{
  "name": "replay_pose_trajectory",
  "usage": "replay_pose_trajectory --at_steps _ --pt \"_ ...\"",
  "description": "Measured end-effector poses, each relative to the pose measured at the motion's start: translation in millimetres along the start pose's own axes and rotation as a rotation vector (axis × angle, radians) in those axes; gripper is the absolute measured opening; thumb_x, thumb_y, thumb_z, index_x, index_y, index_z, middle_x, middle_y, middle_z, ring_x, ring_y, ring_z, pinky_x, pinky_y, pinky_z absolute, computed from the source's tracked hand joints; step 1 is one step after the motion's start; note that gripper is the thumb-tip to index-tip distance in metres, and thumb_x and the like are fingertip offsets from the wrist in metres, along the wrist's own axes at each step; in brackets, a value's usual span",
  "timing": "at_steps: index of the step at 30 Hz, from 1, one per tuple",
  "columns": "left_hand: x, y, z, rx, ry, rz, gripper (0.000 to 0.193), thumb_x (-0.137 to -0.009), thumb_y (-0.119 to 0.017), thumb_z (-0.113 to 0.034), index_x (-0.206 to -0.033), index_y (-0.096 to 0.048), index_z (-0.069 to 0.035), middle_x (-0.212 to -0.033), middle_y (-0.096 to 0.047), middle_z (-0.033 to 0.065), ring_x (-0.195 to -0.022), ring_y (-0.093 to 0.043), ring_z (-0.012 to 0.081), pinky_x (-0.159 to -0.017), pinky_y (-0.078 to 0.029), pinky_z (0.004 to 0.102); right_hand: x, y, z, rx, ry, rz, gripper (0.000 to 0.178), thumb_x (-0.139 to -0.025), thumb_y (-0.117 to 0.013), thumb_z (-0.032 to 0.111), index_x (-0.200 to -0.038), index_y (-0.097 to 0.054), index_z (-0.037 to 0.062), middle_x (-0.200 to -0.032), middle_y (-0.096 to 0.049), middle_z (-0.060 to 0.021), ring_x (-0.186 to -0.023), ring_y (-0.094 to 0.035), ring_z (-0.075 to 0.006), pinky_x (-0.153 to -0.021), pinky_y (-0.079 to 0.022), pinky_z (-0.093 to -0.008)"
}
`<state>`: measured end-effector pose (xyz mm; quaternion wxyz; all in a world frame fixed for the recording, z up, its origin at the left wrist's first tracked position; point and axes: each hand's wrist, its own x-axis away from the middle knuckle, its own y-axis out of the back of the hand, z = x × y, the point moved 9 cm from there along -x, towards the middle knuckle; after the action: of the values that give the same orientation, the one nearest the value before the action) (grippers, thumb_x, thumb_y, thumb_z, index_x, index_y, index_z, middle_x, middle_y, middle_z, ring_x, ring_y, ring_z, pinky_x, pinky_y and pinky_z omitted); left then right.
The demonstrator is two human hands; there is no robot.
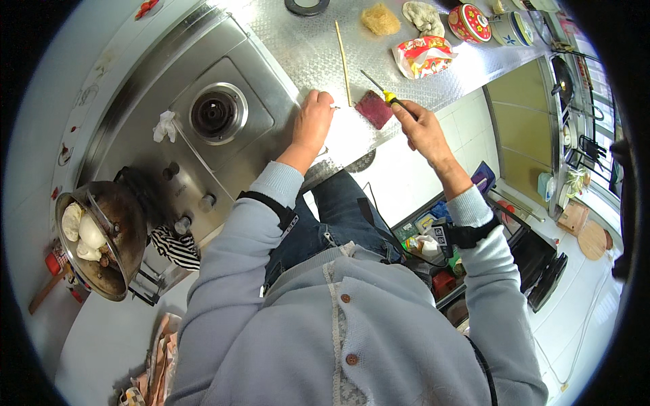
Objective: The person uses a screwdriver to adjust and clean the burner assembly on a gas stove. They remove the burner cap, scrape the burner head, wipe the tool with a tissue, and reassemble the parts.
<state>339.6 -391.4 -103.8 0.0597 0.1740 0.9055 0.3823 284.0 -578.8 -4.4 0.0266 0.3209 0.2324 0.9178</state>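
Observation:
In my right hand (421, 132) is a screwdriver (386, 93) with a yellow and black handle, its thin metal shaft pointing up and left over the steel counter (291, 40). Just below the shaft lies a dark red scouring pad (374, 110). My left hand (315, 122) rests at the counter's near edge beside the stove, fingers curled together. A small pale bit shows at its fingertips, too small to name. Between the hands and farther off lies a thin wooden stick (343, 61), its near end close to the scouring pad.
To the left is a steel gas stove with a burner (219, 113) and a crumpled white tissue (164, 126). A wok (122, 223) sits at its near left. Farther back are a black ring (307, 7), a tan scrubber (380, 19), a red-and-white packet (424, 57) and a red patterned jar (469, 23).

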Motion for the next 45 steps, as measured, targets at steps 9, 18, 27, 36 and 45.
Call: replay_pose_trajectory --at_steps 9,18,27,36,45 --pt "-20.1 -38.3 -25.6 -0.384 -0.13 0.204 0.01 -0.087 -0.055 -0.009 -0.092 -0.06 -0.003 -0.095 -0.059 0.0139 -0.091 -0.062 0.0307 -0.076 -0.055 0.0395 2.6 -12.4 -22.4 -0.051 -0.015 -0.007 0.046 -0.093 -0.058 0.041 -0.108 -0.064 -0.0023 -0.059 -0.044 0.0042 -0.044 -0.039 -0.0047 -0.04 -0.034 -0.0227" --pt "-17.9 -0.7 8.4 0.384 0.242 0.1 0.013 -0.079 -0.068 -0.011 -0.085 -0.066 0.0 -0.086 -0.067 0.0103 -0.078 -0.066 0.0186 -0.067 -0.053 0.0317 12.9 -20.3 9.1 -0.033 0.049 -0.021 0.039 -0.094 -0.06 0.035 -0.106 -0.064 -0.0022 -0.064 -0.047 0.0034 -0.057 -0.04 -0.0046 -0.051 -0.035 -0.0231" --pt "50.5 68.8 78.4 1.943 0.751 -0.228 0.018 -0.09 -0.065 -0.011 -0.105 -0.063 -0.001 -0.099 -0.065 0.0064 -0.092 -0.061 0.0144 -0.086 -0.052 0.0287 41.7 -90.6 96.7 0.222 0.394 0.149 0.037 -0.093 -0.061 0.028 -0.117 -0.06 -0.0003 -0.078 -0.066 -0.0114 -0.072 -0.062 -0.0162 -0.067 -0.048 -0.0296" --pt "84.0 128.7 99.6 2.053 0.767 -0.47 0.023 -0.091 -0.066 -0.019 -0.108 -0.063 -0.004 -0.109 -0.064 0.0052 -0.109 -0.06 0.0189 -0.103 -0.045 0.0358 60.1 -157.1 152.3 0.524 0.595 0.275 0.037 -0.093 -0.059 0.03 -0.118 -0.059 0.0032 -0.069 -0.062 -0.0201 -0.063 -0.065 -0.0335 -0.059 -0.05 -0.0379" --pt "96.3 147.4 112.4 2.122 0.733 -0.55 0.022 -0.09 -0.067 -0.017 -0.107 -0.063 -0.003 -0.112 -0.065 0.0084 -0.116 -0.058 0.0227 -0.105 -0.045 0.0371 59.7 -188.7 177.5 0.624 0.673 0.302 0.037 -0.093 -0.061 0.027 -0.118 -0.06 0.0006 -0.069 -0.062 -0.015 -0.057 -0.061 -0.0237 -0.059 -0.048 -0.0329"
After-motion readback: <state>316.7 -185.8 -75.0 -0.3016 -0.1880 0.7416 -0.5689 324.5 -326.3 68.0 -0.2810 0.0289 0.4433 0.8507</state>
